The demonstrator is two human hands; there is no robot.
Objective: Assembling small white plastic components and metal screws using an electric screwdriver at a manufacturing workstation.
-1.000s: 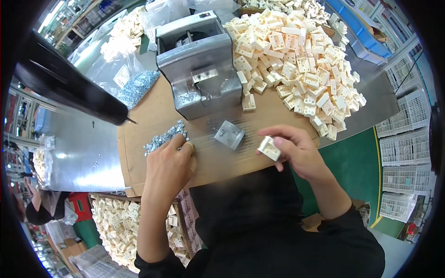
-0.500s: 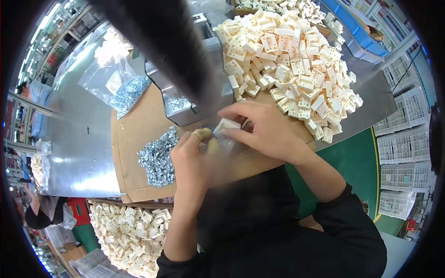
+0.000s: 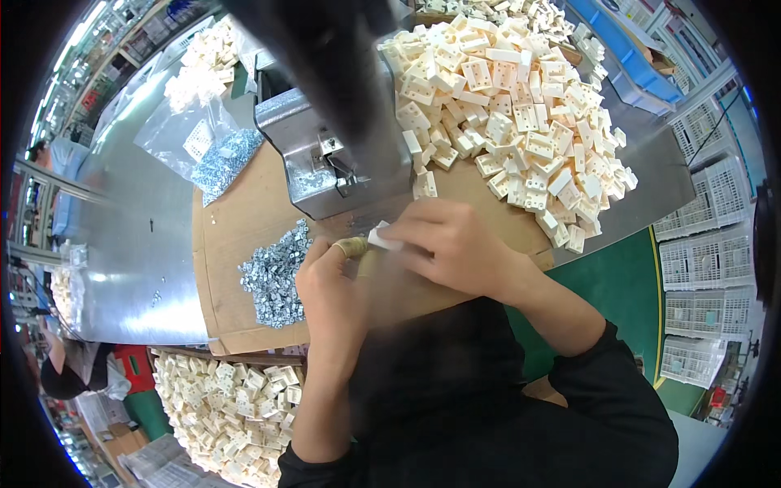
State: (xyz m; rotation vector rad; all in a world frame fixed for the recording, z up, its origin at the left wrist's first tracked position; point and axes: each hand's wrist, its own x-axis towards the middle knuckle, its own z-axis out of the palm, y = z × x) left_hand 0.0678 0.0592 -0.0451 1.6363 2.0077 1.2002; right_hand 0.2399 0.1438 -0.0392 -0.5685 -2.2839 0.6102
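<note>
My right hand (image 3: 460, 244) pinches a small white plastic block (image 3: 382, 237) between thumb and fingers, above the cardboard. Close against the block's left end is my left hand (image 3: 332, 276), its fingers curled together and wearing yellowish finger cots (image 3: 351, 246). What the left fingertips hold, if anything, is hidden. Beside the left hand lies a heap of small grey metal pieces (image 3: 277, 276). Just beyond both hands stands a grey metal machine (image 3: 305, 138) with a small fixture (image 3: 343, 175) at its near side.
A large pile of cream plastic blocks (image 3: 521, 122) covers the table's right side. More blocks (image 3: 228, 407) fill a spot below the left edge. A clear bag of small metal parts (image 3: 228, 159) lies on the cardboard (image 3: 224, 276). A dark blurred shape (image 3: 342, 65) hangs overhead.
My right hand has shifted slightly left, and the white block has turned and come closer to my left fingers. The dark shape overhead has moved right, showing more of the machine.
</note>
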